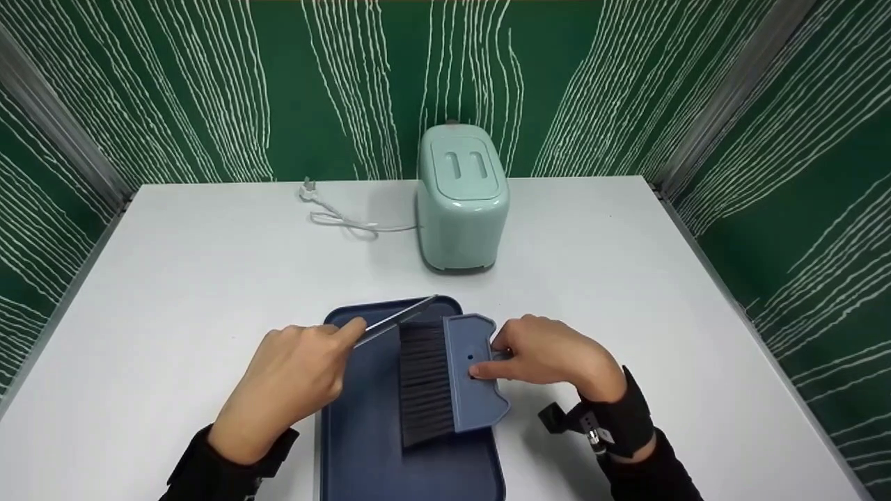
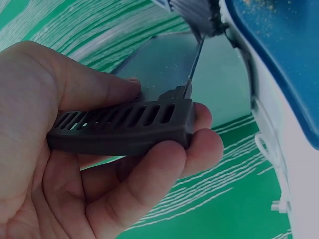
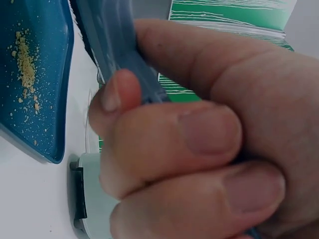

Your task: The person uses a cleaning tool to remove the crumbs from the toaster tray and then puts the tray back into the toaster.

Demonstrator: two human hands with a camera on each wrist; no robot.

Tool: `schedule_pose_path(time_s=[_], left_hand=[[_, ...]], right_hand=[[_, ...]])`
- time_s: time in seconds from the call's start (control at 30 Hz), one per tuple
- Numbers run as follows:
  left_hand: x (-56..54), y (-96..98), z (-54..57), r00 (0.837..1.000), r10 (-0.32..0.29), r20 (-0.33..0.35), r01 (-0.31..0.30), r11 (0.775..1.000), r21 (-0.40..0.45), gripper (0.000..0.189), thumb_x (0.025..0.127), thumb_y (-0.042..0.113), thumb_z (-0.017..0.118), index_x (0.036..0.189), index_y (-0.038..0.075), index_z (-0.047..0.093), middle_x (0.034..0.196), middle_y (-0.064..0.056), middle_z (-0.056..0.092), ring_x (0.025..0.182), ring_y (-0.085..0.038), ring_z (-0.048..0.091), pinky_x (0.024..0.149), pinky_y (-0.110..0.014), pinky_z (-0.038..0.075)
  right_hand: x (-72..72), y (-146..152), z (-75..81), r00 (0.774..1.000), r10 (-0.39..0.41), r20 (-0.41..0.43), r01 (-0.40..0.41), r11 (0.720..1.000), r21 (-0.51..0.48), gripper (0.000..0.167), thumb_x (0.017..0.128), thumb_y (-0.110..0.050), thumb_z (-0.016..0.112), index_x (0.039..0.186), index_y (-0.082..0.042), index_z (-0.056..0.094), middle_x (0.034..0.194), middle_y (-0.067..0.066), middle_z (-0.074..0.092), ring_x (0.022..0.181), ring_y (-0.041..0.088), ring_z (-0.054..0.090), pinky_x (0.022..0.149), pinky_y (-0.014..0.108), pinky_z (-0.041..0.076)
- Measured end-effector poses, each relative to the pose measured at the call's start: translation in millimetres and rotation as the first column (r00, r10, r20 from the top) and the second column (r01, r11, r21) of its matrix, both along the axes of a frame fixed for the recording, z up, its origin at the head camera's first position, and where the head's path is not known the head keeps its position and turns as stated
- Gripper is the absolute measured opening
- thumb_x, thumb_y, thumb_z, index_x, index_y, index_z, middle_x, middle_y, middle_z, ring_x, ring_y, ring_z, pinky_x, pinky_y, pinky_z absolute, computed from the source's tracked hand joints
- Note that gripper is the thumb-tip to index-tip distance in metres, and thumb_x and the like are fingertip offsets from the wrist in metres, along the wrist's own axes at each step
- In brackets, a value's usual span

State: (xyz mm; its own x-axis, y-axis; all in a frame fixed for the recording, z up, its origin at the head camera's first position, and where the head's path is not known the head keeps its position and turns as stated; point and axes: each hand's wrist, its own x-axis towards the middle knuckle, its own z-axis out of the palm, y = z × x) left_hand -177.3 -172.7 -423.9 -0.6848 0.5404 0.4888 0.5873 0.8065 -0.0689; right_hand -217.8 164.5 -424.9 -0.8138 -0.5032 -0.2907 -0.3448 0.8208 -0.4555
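Observation:
My left hand [image 1: 292,369] grips a toaster crumb tray [image 1: 393,323] by its dark slotted handle [image 2: 124,127], thumb on one side and fingers on the other. Its thin metal sheet [image 2: 167,62] stands tilted, nearly edge-on in the head view. In my right hand [image 1: 557,355] is a blue hand brush [image 1: 477,410], with the thumb on its flat body. The dark bristles [image 1: 426,383] point left and lie close to the metal sheet. Both are above a dark blue tray [image 1: 369,452]. Yellowish crumbs [image 3: 26,62] lie on that tray in the right wrist view.
A mint-green toaster [image 1: 463,229] stands behind the blue tray. Its white cord and plug [image 1: 334,216] lie to its left on the white table [image 1: 209,264]. Green walls with white wavy lines [image 1: 473,62] enclose the back and sides.

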Motion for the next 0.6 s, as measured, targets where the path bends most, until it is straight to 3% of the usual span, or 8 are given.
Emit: schedule_pose_path(time_s=[0.13,0.23,0.43,0.6], left_hand=[[-1.0,-1.5,-0.9,1.000,0.015,-0.026,-0.016,1.000,-0.007,0.029,0.087,-0.007,0.061,0.081,0.014,0.042,0.062,0.011,0.013,0.054,-0.007,0.012,0.046,-0.025,0.011],[-1.9,-3.1,-1.1,1.000,0.030,-0.008,-0.030,1.000,-0.005,0.028,0.088,-0.006,0.059,0.081,0.013,0.041,0.062,0.011,0.014,0.054,-0.007,0.013,0.046,-0.025,0.013],[-5.0,-7.4,-2.3,0.996,0.049,0.073,-0.051,0.998,0.027,0.026,0.093,-0.004,0.059,0.082,0.012,0.043,0.059,0.010,0.018,0.052,-0.009,0.017,0.045,-0.027,0.016],[-7.9,-10.5,-0.9,0.984,0.031,0.178,-0.048,0.995,0.091,0.023,0.096,0.000,0.063,0.085,0.010,0.046,0.056,0.009,0.026,0.049,-0.010,0.025,0.045,-0.026,0.021]], right_hand=[[0.5,1,1.1,1.000,-0.009,0.008,0.009,1.000,0.012,0.057,0.094,-0.056,0.076,0.060,-0.026,0.042,0.058,-0.014,0.034,0.057,0.007,0.036,0.055,0.026,0.027],[0.8,3,2.1,1.000,-0.003,0.005,0.003,1.000,0.004,0.056,0.095,-0.056,0.076,0.060,-0.025,0.043,0.058,-0.013,0.034,0.056,0.007,0.036,0.054,0.026,0.027],[0.8,2,3.8,1.000,0.025,-0.018,-0.026,0.999,-0.027,0.056,0.097,-0.056,0.073,0.061,-0.025,0.043,0.059,-0.015,0.034,0.056,0.005,0.035,0.054,0.024,0.027],[0.1,3,6.7,0.996,-0.026,-0.086,0.020,0.997,-0.072,0.054,0.099,-0.055,0.072,0.062,-0.024,0.048,0.059,-0.014,0.036,0.054,0.005,0.037,0.053,0.024,0.027]])
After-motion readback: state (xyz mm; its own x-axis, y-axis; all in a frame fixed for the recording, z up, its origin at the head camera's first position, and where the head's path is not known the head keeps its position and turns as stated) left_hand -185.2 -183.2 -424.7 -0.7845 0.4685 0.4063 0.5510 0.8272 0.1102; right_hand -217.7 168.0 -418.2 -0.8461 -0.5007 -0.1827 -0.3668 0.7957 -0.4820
